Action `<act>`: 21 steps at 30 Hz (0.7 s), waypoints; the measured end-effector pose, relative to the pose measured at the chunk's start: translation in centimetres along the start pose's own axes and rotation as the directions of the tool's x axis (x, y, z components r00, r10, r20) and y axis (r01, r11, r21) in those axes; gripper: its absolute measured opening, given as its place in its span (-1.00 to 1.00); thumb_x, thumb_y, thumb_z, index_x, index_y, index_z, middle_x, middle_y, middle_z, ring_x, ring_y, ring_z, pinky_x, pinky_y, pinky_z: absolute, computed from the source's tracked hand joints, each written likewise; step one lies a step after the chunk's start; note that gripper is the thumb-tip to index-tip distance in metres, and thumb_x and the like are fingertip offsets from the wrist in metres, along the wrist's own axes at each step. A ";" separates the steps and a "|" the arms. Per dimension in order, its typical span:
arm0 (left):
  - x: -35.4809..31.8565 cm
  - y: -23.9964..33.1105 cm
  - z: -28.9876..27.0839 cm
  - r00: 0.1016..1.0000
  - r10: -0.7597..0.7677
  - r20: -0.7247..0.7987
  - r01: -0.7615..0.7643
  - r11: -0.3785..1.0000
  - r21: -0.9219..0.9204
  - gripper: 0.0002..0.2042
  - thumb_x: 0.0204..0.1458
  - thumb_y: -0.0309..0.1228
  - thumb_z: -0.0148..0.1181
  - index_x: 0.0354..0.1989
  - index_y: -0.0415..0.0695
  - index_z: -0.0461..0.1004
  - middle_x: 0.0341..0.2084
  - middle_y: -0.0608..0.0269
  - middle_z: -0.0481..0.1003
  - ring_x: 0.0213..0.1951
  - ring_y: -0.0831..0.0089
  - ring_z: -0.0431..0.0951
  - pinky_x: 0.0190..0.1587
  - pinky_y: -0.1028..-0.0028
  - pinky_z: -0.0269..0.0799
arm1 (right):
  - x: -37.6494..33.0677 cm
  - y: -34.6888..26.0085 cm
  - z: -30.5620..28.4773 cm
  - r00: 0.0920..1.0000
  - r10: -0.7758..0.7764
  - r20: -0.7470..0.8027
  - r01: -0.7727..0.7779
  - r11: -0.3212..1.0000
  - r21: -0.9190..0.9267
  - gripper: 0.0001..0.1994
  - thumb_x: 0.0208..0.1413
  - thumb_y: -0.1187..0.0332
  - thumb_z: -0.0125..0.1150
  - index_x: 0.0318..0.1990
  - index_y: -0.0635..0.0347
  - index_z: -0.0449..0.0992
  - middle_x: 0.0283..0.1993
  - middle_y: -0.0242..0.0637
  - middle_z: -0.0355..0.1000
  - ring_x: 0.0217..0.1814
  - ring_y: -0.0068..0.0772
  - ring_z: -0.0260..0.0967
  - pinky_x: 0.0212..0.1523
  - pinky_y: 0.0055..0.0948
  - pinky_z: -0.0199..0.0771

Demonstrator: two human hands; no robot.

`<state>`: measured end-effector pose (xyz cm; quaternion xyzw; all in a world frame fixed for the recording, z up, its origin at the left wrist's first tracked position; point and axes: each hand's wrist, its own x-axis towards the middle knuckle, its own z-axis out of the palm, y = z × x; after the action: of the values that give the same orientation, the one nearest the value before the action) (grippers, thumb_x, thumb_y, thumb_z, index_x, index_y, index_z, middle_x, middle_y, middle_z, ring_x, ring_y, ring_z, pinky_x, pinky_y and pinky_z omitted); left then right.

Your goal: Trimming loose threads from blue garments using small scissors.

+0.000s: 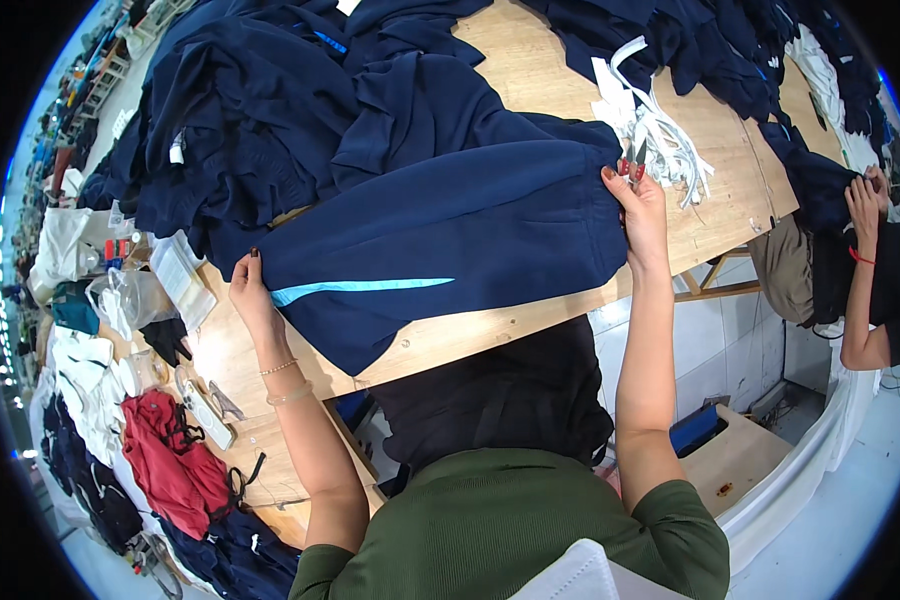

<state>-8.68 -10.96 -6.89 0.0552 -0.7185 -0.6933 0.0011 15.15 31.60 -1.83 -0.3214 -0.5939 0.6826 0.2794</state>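
Observation:
A navy garment piece (450, 220), like a trouser leg with an elastic-looking gathered end at right, is stretched between my two hands over the table's near edge. A narrow light-blue stripe (370, 287) runs along its lower left part. My left hand (253, 290) pinches the left end, thumb on top. My right hand (642, 212) is closed on the gathered right end. Beside its fingertips a small pointed metal and red tool (638, 160), like snips, shows in part; whether the hand holds it I cannot tell.
Navy garments (250, 110) lie heaped on the wooden table (530, 60). White strips (660, 130) lie beyond my right hand. At left are a clear plastic bag (135, 300), a red garment (175, 465) and white cloth. At far right, another person's hands (863, 200) hold navy cloth.

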 end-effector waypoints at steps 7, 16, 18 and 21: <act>-1.1 1.4 0.4 0.998 -0.065 -0.017 0.065 0.997 -0.043 -0.83 0.21 -0.39 0.09 -0.16 -0.24 0.50 -0.35 0.41 0.49 -0.37 0.70 0.39 -0.26 0.70 0.31 | -0.4 -0.8 0.9 0.999 0.047 0.023 -0.048 0.998 0.039 -0.91 0.10 0.33 0.31 -0.37 0.06 0.51 -0.58 -0.68 0.34 -0.65 -0.90 0.04 -0.65 -0.77 -0.06; -3.6 4.2 0.4 0.963 -0.058 0.262 0.070 0.997 -0.036 -0.55 0.12 -0.55 0.13 0.21 -0.10 0.29 -0.40 0.48 0.43 -0.48 0.77 0.31 -0.46 0.70 0.19 | 0.2 -0.2 0.2 1.000 0.025 -0.015 -0.026 0.999 -0.034 -0.90 0.10 0.31 0.30 -0.34 0.07 0.54 -0.53 -0.69 0.35 -0.61 -0.91 0.07 -0.63 -0.78 -0.07; -3.9 4.1 0.5 0.990 0.016 0.141 -0.035 0.991 0.129 -0.61 0.07 -0.61 0.14 0.11 -0.14 0.37 -0.33 0.35 0.46 -0.41 0.65 0.42 -0.38 0.63 0.31 | 0.2 -0.2 0.3 1.000 0.028 -0.007 -0.028 0.998 -0.064 -0.90 0.11 0.31 0.30 -0.32 0.08 0.55 -0.52 -0.70 0.36 -0.61 -0.92 0.07 -0.62 -0.78 -0.07; -5.6 5.0 2.8 0.895 0.445 0.039 -0.393 0.744 0.541 -0.73 0.06 -0.61 0.13 -0.04 -0.18 0.46 -0.29 0.25 0.47 -0.32 0.53 0.48 -0.27 0.54 0.40 | 0.2 -0.5 0.5 0.899 -0.426 -0.102 0.266 0.716 -0.646 -0.85 0.19 0.34 0.16 -0.27 0.22 0.57 -0.50 -0.45 0.44 -0.61 -0.80 0.12 -0.58 -0.72 0.00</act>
<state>-3.70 -7.53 -1.62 -0.0774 -0.8757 -0.4434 0.1747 14.58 31.52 -1.35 -0.3582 -0.7944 0.3405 0.3530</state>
